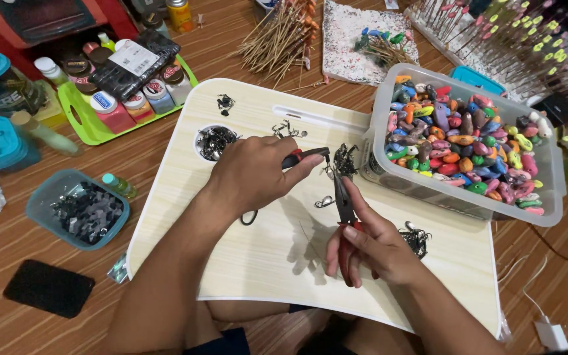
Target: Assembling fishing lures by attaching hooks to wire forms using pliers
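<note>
My left hand [258,172] grips a pair of red-handled pliers [305,156] whose jaws point right toward a small dark metal piece [344,160]. My right hand [371,243] holds a second pair of red-handled pliers [345,205] upright, its tip meeting the same metal piece. Both hands work over a pale wooden lap tray [277,263]. Small metal rings [324,202] lie on the tray between my hands, and a dark heap of metal bits [417,239] sits by my right wrist.
A clear plastic tub [455,190] of colourful lure-shaped pieces stands at right. The tray's round cup hole [217,141] holds metal parts. At left are a green tray of paint jars [87,125], a teal box of dark bits [85,209] and a black phone [47,287]. Bamboo sticks [281,36] lie behind.
</note>
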